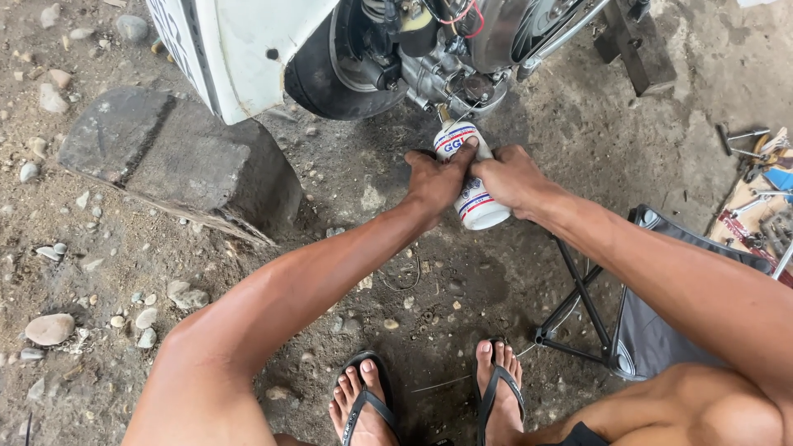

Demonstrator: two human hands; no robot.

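Hands, my two: left hand (434,177) and right hand (514,177) both clasping one white bottle (475,198), nozzle tilted up into one engine (450,58), two sandals (368,405) below.

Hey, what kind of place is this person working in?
Probably an informal outdoor repair spot for scooters or motorbikes. Both hands grip a white bottle tipped up into an exposed engine, hand tools lie scattered at right, and the floor is bare dirt ground with stones.

White plastic bottle (472,183), red-blue label, tilted, nozzle up against engine (446,58).
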